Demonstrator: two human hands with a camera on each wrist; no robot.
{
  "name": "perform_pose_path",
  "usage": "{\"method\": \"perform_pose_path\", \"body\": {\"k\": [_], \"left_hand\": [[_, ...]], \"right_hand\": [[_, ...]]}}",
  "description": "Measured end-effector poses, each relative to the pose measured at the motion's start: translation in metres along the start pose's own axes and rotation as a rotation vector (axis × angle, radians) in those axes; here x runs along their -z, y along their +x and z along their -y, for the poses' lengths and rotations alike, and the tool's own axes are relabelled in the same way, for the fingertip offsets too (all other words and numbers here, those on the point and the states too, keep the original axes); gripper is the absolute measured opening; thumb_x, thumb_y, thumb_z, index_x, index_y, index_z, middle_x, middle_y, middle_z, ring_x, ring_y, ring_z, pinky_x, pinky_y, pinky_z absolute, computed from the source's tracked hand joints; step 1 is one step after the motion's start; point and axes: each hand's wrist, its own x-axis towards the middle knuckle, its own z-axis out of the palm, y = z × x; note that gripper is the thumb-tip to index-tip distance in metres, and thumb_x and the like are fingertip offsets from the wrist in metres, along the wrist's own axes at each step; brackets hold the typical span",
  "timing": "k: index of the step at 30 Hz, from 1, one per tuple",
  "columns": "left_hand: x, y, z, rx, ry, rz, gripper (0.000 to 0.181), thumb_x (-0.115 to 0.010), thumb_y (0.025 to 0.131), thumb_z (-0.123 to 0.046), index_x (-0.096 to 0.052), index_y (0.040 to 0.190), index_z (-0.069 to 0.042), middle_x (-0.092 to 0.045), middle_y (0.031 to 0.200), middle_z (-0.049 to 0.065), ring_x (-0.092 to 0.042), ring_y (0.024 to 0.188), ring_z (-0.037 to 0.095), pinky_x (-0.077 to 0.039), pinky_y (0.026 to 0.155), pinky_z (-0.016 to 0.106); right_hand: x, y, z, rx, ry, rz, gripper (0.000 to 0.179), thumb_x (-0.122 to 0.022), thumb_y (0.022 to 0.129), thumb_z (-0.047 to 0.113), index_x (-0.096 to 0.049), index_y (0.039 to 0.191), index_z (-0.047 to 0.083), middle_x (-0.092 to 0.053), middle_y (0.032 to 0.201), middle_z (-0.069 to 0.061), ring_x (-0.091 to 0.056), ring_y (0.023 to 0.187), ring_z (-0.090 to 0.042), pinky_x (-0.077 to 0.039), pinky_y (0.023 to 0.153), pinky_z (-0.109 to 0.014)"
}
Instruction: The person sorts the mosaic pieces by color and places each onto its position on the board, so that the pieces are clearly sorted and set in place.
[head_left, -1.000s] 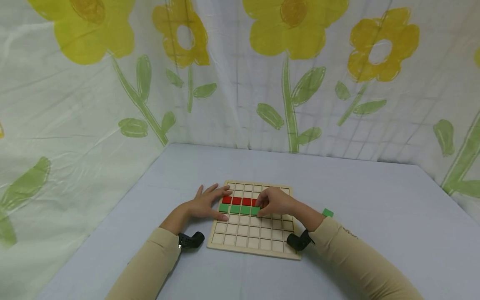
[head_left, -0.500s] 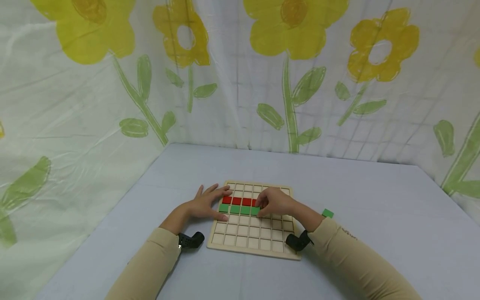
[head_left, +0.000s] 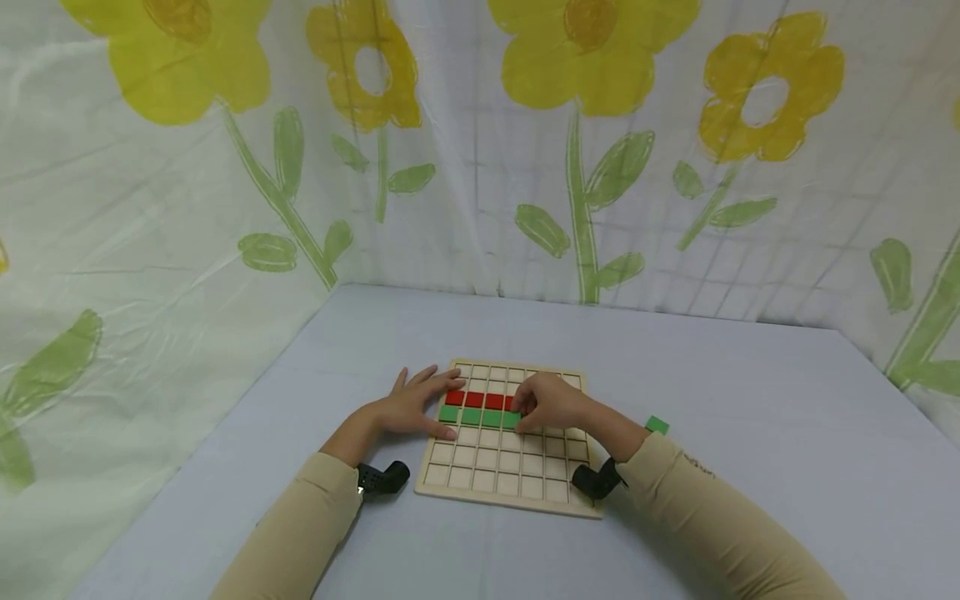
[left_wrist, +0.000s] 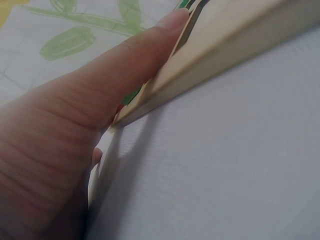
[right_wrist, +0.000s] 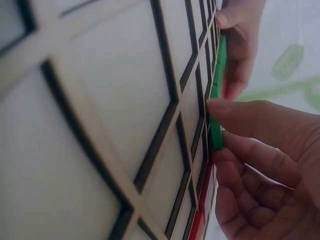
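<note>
A wooden grid board (head_left: 510, 502) lies on the table. On it is a row of red square tiles (head_left: 475, 400), with a row of green tiles (head_left: 472, 416) just nearer to me. My left hand (head_left: 408, 410) rests on the board's left edge with fingers spread, its thumb (left_wrist: 165, 30) on the frame in the left wrist view. My right hand (head_left: 555, 402) is at the right end of the green row. In the right wrist view, its thumb and fingers pinch the end green tile (right_wrist: 215, 131). More red tiles (right_wrist: 206, 187) lie past the fingertips there; the hand hides them in the head view.
A loose green piece (head_left: 657, 425) lies on the table right of the board, partly behind the right forearm. The white table (head_left: 712, 375) ends at a flower-printed curtain (head_left: 450, 208) at the back and left.
</note>
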Motion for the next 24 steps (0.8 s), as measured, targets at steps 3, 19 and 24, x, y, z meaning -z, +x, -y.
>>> {"method": "perform_pose_path", "body": {"k": [3, 19, 24], "left_hand": [[0.0000, 0.0006, 0.0005, 0.001, -0.001, 0.001, 0.084, -0.074, 0.071, -0.053, -0.039, 0.142, -0.024, -0.023, 0.155, -0.004, -0.001, 0.146, 0.029, 0.014, 0.111, 0.059], [-0.0009, 0.0015, 0.0015, 0.009, 0.012, 0.000, 0.084, -0.074, 0.070, -0.054, -0.039, 0.141, -0.025, -0.023, 0.155, -0.006, -0.001, 0.146, 0.028, 0.014, 0.111, 0.058], [-0.0003, 0.0004, 0.0008, 0.006, 0.011, -0.001, 0.084, -0.074, 0.070, -0.054, -0.040, 0.141, -0.024, -0.023, 0.155, -0.005, -0.002, 0.146, 0.028, 0.014, 0.111, 0.059]], "right_hand": [[-0.0002, 0.0001, 0.0018, 0.000, -0.012, -0.003, 0.021, -0.078, 0.074, 0.011, -0.069, 0.091, 0.002, -0.065, 0.081, -0.004, -0.056, 0.071, -0.008, -0.048, 0.063, -0.020], [0.0023, -0.0054, 0.0082, -0.012, -0.056, -0.011, 0.023, -0.078, 0.074, 0.011, -0.069, 0.093, 0.001, -0.066, 0.084, -0.005, -0.056, 0.073, -0.009, -0.048, 0.064, -0.020], [0.0065, -0.0093, 0.0077, 0.002, -0.056, -0.028, 0.025, -0.078, 0.074, 0.011, -0.070, 0.096, 0.001, -0.067, 0.087, -0.007, -0.058, 0.075, -0.010, -0.050, 0.065, -0.022]]}}
